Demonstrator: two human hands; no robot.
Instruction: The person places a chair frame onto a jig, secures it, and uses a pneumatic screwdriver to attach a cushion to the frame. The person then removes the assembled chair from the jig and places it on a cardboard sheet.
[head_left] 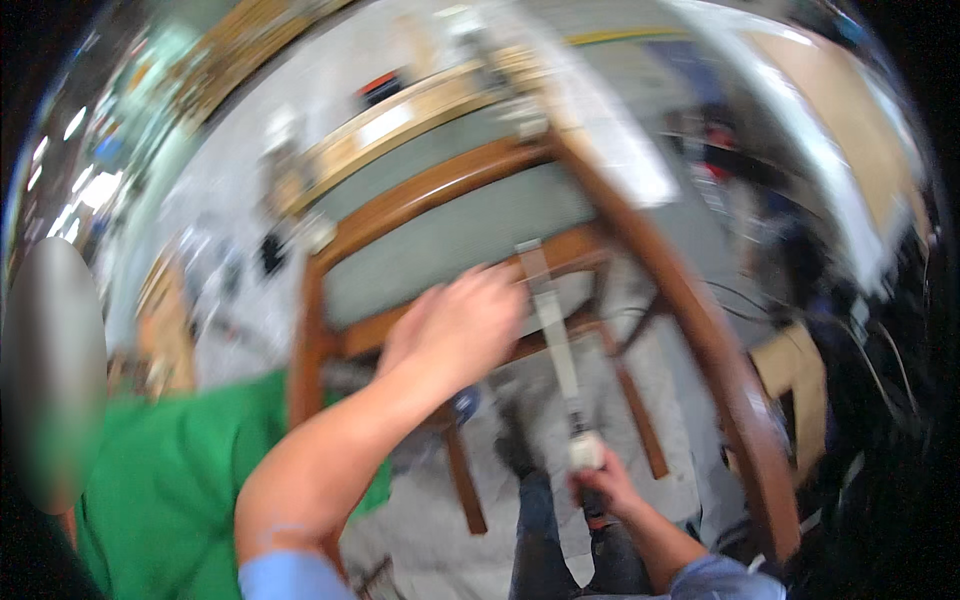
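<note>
A brown wooden chair frame (pixel 690 300) with a grey back panel (pixel 450 240) lies before me. My left hand (pixel 465 325) is over its crossrail, just left of a long pale bar. The fingers look curled in, but blur hides whether they hold anything. That bar belongs to what looks like a bar clamp (pixel 553 330); its far end meets the crossrail. Nearer to me, my right hand (pixel 607 483) is closed around the clamp's dark handle, just below its white block. Both hands are apart.
Green cloth (pixel 190 480) spreads at the lower left. Beyond the chair, pale blurred fittings and a light wooden bar (pixel 400 130) border its back. Cables and dark clutter (pixel 870 400) lie at right, near a cut tan board (pixel 795 385). My legs (pixel 540 540) are below.
</note>
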